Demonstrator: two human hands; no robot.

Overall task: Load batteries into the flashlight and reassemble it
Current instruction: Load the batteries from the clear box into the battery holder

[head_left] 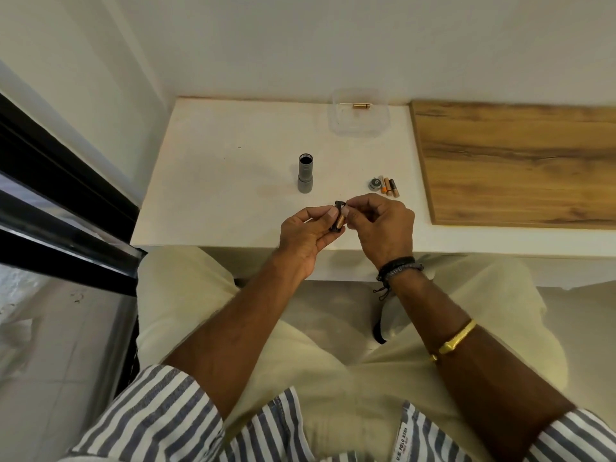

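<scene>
My left hand grips a small black battery holder just above the near edge of the white table. A gold battery sits in the holder, and the thumb and fingers of my right hand pinch its top end. The grey flashlight body stands upright on the table, its open end up. To the right lie the grey tail cap and two loose gold batteries side by side.
A clear plastic box with one gold battery inside sits at the table's back edge. A wooden board covers the right side. A dark-framed glass panel runs along the left.
</scene>
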